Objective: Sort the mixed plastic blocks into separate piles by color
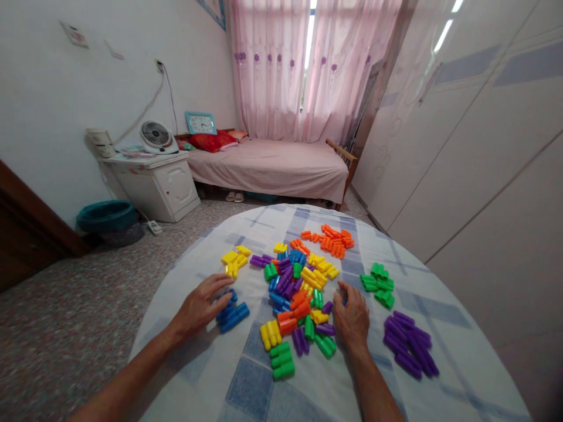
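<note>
A mixed pile of plastic blocks (299, 293) in several colours lies in the middle of a round table covered with a white and blue checked cloth (246, 381). My left hand (200, 305) rests on the cloth with its fingers spread over a small group of blue blocks (232, 315). At the pile's right edge my right hand (350, 316) lies palm down, its fingers curled, and a bit of blue shows at the fingertips. Sorted groups lie around: yellow blocks (235, 261), orange blocks (332, 239), green blocks (378, 284), purple blocks (411, 343).
Beyond the table stands a bed with a pink cover (268, 164), a white cabinet (153, 181) with a small fan (156, 136), and a teal basin (105, 215) on the floor. White wardrobe doors (475, 146) line the right side.
</note>
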The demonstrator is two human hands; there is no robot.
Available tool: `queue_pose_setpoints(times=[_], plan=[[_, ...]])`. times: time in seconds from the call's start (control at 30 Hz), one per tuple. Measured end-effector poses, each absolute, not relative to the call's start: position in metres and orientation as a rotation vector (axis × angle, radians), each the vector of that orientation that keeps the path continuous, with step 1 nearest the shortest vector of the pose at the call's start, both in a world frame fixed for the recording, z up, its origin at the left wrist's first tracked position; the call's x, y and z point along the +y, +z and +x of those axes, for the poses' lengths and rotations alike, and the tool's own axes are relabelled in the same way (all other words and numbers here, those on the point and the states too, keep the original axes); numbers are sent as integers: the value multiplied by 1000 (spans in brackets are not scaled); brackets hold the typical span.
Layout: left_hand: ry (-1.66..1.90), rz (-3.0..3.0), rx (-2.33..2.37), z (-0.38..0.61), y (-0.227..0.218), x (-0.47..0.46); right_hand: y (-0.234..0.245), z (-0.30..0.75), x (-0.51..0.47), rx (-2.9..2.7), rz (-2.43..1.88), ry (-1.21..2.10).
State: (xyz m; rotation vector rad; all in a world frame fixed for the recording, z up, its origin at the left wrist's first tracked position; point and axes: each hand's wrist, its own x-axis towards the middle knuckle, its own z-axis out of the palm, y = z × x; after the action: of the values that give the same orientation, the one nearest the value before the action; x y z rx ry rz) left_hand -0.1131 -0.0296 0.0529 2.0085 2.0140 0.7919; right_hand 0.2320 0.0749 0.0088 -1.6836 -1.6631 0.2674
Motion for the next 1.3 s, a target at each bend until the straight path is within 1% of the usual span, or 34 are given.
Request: queue_pose_setpoints(times=[0.07,0.2,0.6,0.8,0.97,1.2,1.3], plan=[[773,1890,2171,-119,54,-17,9,232,75,-1668,-1681,270],[576,1746,2382,-124,53,19,8,233,75,-1680,-1690,272],[401,1683,2526,-111,60,95,8,232,75,-1681,-1679,265],[473,1703,2509,-113,58,120,6,233,76,-1688,-1672,259],[564,1726,2409,-120,55,129,7,233,76,-1676,-1675,270],[633,1923,2316,-120,51,121,6,232,76,-1682,-1654,248],[678,1940,2377,-111,55,110,6,232,76,-1683,-1664,243]])
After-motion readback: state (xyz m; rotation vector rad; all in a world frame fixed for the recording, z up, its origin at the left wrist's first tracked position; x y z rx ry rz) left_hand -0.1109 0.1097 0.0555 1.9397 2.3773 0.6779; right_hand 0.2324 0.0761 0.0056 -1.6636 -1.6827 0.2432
